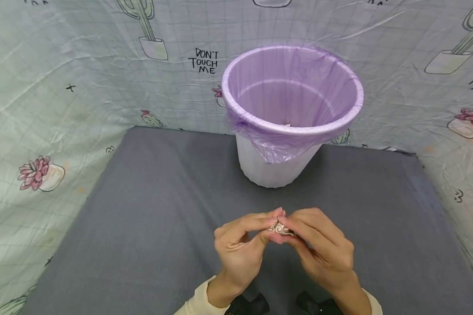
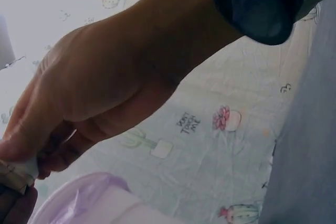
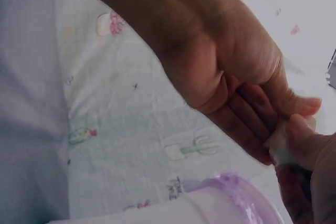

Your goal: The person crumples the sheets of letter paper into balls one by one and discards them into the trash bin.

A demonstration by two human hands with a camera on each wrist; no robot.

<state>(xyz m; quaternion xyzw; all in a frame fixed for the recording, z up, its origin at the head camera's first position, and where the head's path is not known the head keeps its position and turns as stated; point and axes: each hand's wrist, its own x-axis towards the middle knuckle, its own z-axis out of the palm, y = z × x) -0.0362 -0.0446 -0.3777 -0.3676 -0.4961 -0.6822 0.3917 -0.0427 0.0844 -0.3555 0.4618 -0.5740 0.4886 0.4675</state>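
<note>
- Where the two hands meet above the grey mat (image 1: 142, 227), the left hand (image 1: 240, 249) and the right hand (image 1: 323, 249) pinch one small patterned piece (image 1: 279, 228) between their fingertips.
- Left hand: thumb and forefinger are curled in tight on the piece, with the other fingers folded under the palm; a cream sleeve (image 1: 199, 302) shows at the wrist.
- Right hand: its fingers bend narrowly round the same piece from the other side, with the fingertips touching those of the left hand.
- The small piece is pale with a swirled brownish pattern; what it is made of cannot be told. It is held clear of the mat, in front of the bin and apart from it.
- From the left wrist view, the left hand (image 2: 89, 82) grips a pale edge of the piece (image 2: 18, 174) at the lower left corner.
- From the right wrist view, the right hand (image 3: 226, 66) presses the whitish piece (image 3: 283, 140) against the other hand's fingers (image 3: 310, 140).
- A white bin (image 1: 268, 168) lined with a purple bag (image 1: 291, 87) stands upright at the far side of the mat.
- A cactus-print cloth (image 1: 63, 109) hangs behind and beside the mat.
</note>
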